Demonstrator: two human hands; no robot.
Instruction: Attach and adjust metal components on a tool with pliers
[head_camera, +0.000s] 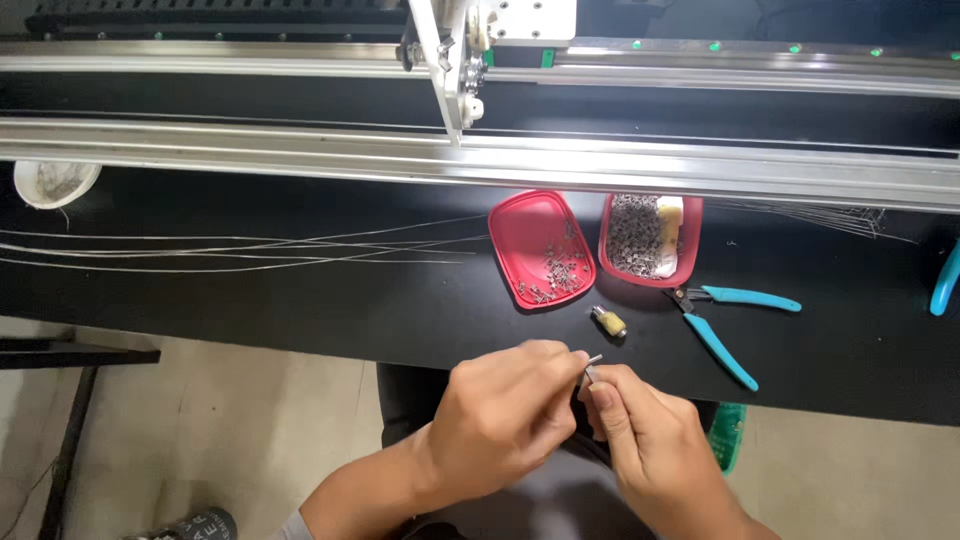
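While we lean over the near edge of the black bench (250, 310), our left hand (505, 420) pinches a small silvery metal pin (593, 359) between thumb and forefinger, and our right hand (650, 445) pinches a second small silvery metal piece (589, 376) just below it; the two tips nearly touch. Just beyond the hands a small yellow and metal cylindrical part (608, 322) lies on the bench. Farther back sit a shallow red plastic tray (525, 230) scattered with a few tiny metal parts and a second red plastic tray (691, 235) heaped with them. Turquoise-handled cutting pliers (725, 325) lie to the right, and thin silvery wires (200, 250) stretch off to the left.
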